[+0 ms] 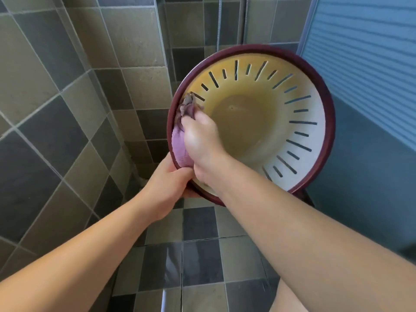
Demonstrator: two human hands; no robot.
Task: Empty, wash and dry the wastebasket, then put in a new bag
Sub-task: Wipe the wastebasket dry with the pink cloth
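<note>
The wastebasket [299, 131] is a round cream plastic bin with a dark red rim and narrow slots round its wall. It is tilted with its mouth facing me, held up in the air. My left hand [171, 183] grips the rim at its lower left edge. My right hand [200, 140] reaches inside and holds a bunched pink cloth [180, 145] against the inner wall and rim on the left side. The bin's bottom is bare and looks yellowish.
Grey and beige tiled walls [67, 97] stand to the left and behind the bin. A blue ribbed panel [364, 64] rises on the right. The tiled floor [198, 255] lies below my arms.
</note>
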